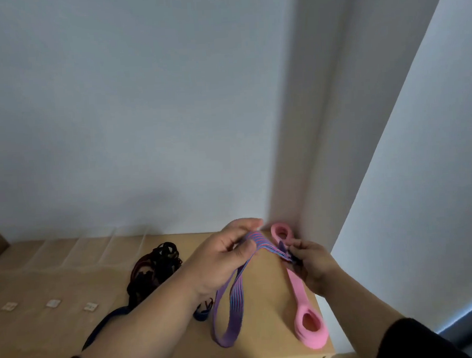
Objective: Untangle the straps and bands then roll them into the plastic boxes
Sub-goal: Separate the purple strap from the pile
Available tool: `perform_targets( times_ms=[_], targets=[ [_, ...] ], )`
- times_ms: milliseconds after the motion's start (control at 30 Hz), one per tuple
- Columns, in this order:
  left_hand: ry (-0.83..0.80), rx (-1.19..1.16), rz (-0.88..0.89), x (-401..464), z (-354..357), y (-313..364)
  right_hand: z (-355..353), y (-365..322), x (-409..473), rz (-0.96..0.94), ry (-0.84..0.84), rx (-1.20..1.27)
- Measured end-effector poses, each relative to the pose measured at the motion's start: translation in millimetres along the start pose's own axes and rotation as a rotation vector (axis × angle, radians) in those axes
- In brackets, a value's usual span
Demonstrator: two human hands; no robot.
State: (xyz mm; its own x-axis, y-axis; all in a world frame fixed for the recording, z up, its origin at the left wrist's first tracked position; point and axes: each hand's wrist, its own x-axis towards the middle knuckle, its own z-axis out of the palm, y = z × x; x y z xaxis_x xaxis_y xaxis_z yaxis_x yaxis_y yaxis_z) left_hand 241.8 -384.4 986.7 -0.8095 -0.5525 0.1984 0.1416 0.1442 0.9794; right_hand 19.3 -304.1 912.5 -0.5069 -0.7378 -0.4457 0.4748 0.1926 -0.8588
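Observation:
A purple strap with pink and blue stripes (pixel 237 296) is held up over the wooden table (pixel 59 319). My left hand (pixel 222 257) pinches its top bend between thumb and fingers. My right hand (pixel 314 265) grips the strap's other end at a dark buckle. The strap's loop hangs down onto the table. A pink rubber band with oval end holes (pixel 309 322) lies under my right hand, along the table's right edge. A tangle of black and dark red straps (pixel 154 268) sits to the left. Clear plastic boxes (pixel 96 249) stand at the back against the wall.
A dark blue strap (pixel 105 322) runs out from under my left forearm, with a small blue piece (pixel 202 312) by my wrist. Small white squares (pixel 53 303) lie on the table at left. The wall and a column close off the back and right.

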Motion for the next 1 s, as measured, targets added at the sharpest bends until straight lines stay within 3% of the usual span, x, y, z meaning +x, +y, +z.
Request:
perform_targets(
  times_ms=[133,233,367,533,767,867,1000],
  targets=[
    [0.049,-0.152,-0.01,11.4,17.2,5.2,20.6,43.7,-4.2,0.112,-0.163,-0.085],
    [0.146,-0.125,-0.006,19.1,22.7,7.0,33.7,46.0,-16.3,0.015,-0.287,-0.209],
    [0.259,-0.18,-0.103,27.0,22.7,-4.6,50.8,27.0,-34.1,0.054,-0.491,0.098],
    [0.48,-0.339,-0.212,41.5,14.4,-32.0,69.3,49.5,-38.2,0.009,-0.638,0.011],
    [0.625,-0.397,-0.333,68.1,-3.6,-79.9,71.4,84.3,-27.0,-0.204,-0.477,-0.136],
    [0.631,-0.382,-0.381,84.0,-7.6,-102.1,77.8,79.9,-19.1,-0.154,-0.39,-0.166],
    [0.543,-0.272,-0.437,108.0,-17.4,-128.2,83.4,82.4,4.3,-0.015,-0.183,-0.453]
  ],
)
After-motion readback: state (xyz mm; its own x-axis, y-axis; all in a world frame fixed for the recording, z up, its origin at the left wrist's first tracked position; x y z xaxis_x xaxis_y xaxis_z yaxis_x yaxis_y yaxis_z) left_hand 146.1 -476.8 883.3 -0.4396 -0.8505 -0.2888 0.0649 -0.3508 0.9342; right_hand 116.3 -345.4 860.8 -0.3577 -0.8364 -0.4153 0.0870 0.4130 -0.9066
